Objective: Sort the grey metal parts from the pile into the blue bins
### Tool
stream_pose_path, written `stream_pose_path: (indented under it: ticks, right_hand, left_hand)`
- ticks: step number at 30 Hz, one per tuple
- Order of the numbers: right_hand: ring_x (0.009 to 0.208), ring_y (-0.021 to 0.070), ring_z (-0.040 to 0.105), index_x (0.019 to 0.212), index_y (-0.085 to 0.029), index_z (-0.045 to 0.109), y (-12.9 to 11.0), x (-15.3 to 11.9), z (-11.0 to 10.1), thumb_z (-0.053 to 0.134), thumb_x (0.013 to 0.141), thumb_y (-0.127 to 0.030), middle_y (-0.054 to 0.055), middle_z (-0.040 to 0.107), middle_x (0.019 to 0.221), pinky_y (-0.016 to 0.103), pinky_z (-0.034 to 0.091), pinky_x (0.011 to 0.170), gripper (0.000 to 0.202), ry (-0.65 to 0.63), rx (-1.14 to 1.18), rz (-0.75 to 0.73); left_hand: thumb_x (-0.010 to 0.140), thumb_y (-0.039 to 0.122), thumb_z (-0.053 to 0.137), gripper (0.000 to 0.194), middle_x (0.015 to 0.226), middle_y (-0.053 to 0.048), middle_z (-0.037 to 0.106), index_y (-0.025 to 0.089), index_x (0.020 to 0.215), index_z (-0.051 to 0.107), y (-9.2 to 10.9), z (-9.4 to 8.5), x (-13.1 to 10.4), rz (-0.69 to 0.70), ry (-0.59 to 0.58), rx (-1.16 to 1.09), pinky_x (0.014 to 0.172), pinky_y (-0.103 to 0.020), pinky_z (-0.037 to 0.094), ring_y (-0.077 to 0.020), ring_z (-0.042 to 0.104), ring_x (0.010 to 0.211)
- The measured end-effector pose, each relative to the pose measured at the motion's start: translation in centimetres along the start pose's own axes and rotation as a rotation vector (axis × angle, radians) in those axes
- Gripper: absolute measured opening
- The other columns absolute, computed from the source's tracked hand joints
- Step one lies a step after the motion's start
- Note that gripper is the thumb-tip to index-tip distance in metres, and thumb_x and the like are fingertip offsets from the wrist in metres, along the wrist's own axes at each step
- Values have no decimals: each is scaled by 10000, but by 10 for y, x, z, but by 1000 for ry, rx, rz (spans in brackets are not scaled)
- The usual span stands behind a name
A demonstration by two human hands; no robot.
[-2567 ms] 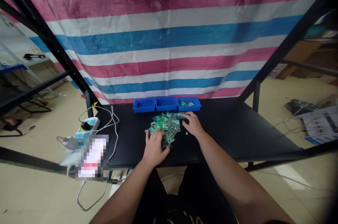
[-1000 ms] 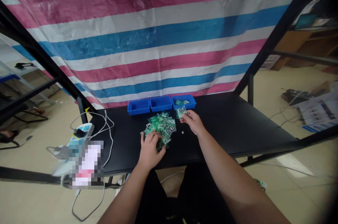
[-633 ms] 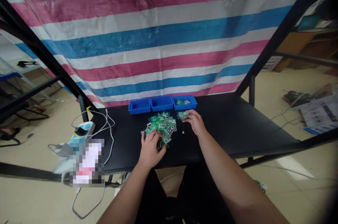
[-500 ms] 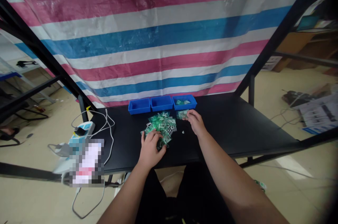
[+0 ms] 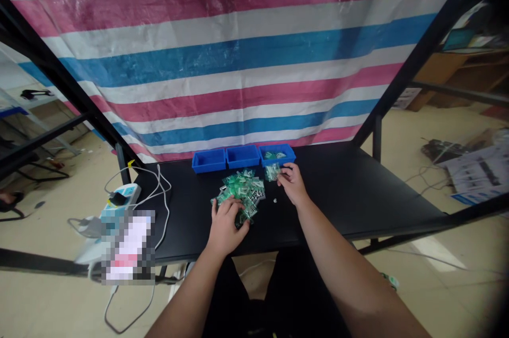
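Observation:
A pile of small clear, green-tinted plastic packets (image 5: 248,189) lies on the black table. My left hand (image 5: 226,224) rests on the near left side of the pile, fingers spread over the packets. To the right of the pile, my right hand (image 5: 293,184) pinches one plastic packet (image 5: 272,171) with light pieces inside. That packet is just in front of the right-hand blue bin (image 5: 294,154), which contains several similar packets. What exactly is inside the packets is too small to make out.
Two more blue bins, the middle one (image 5: 242,164) and the left one (image 5: 209,169), stand beside it in a row. A small white bit (image 5: 274,200) lies near my right forearm. A power strip (image 5: 126,193) and white cables occupy the table's left end. Striped sheeting (image 5: 238,83) hangs behind.
The packet in my right hand has tipped up, showing more of its face before the right bin. My left hand stays on the pile. The view has shifted slightly.

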State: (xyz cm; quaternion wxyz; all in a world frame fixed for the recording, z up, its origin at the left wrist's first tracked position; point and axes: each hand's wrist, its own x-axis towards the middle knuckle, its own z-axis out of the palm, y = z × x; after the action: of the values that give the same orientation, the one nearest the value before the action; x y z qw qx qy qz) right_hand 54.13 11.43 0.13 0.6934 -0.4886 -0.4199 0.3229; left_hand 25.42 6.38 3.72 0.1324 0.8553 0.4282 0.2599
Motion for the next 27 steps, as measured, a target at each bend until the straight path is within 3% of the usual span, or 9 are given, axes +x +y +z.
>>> stream_pose_path:
  ticks: [4, 9, 14, 18, 22, 24, 27]
  right_hand:
    - [595, 132, 592, 967, -222, 621, 2, 3, -1, 782, 740, -421, 1, 681, 827, 288, 499, 600, 343, 32, -77, 12]
    - [678, 180, 668, 993, -231, 637, 6, 4, 0, 830, 689, -451, 3, 678, 829, 338, 556, 682, 422, 51, -32, 33]
    - [515, 139, 586, 953, -224, 588, -1, 5, 4, 837, 670, -447, -38, 648, 701, 282, 491, 523, 438, 30, -114, 99]
    - [573, 124, 609, 924, -237, 562, -28, 19, 12, 824, 716, -415, -47, 649, 751, 272, 523, 583, 378, 48, 66, -13]
    - [665, 129, 649, 867, -244, 517, -53, 51, 21, 823, 726, -395, -48, 629, 794, 301, 572, 689, 369, 118, 200, -183]
    - [669, 142, 659, 848, -243, 497, -55, 68, 24, 796, 728, -436, -37, 622, 796, 316, 579, 686, 375, 169, 110, -189]
    - [632, 175, 652, 765, -234, 491, -48, 81, 21, 766, 705, -442, -17, 589, 734, 325, 563, 623, 350, 208, -208, -51]
  left_hand:
    - [841, 281, 655, 264, 1321, -49, 626, 293, 1094, 580, 0, -1, 0, -2, -3, -8, 1230, -652, 89, -291, 458, 1400]
    - [832, 275, 663, 269, 1310, -43, 633, 294, 1088, 583, -1, 0, 0, -7, -2, -16, 1229, -653, 97, -293, 468, 1392]
    - [827, 264, 671, 278, 1300, -46, 638, 290, 1091, 586, -2, 0, -1, -5, 15, -31, 1232, -647, 91, -290, 473, 1386]
    - [826, 263, 666, 275, 1284, -42, 645, 292, 1087, 585, -2, 0, -1, -7, 14, -39, 1235, -642, 77, -284, 469, 1390]
    - [820, 258, 669, 284, 1287, -36, 643, 294, 1088, 582, -3, 0, -2, -6, 13, -56, 1236, -639, 70, -279, 461, 1397]
    - [820, 251, 668, 283, 1289, -30, 642, 295, 1085, 580, -4, 0, -2, -6, 15, -66, 1236, -636, 66, -272, 460, 1398]
    - [823, 246, 663, 276, 1291, -29, 641, 294, 1082, 580, -4, 0, -2, -2, 20, -73, 1236, -634, 64, -268, 457, 1402]
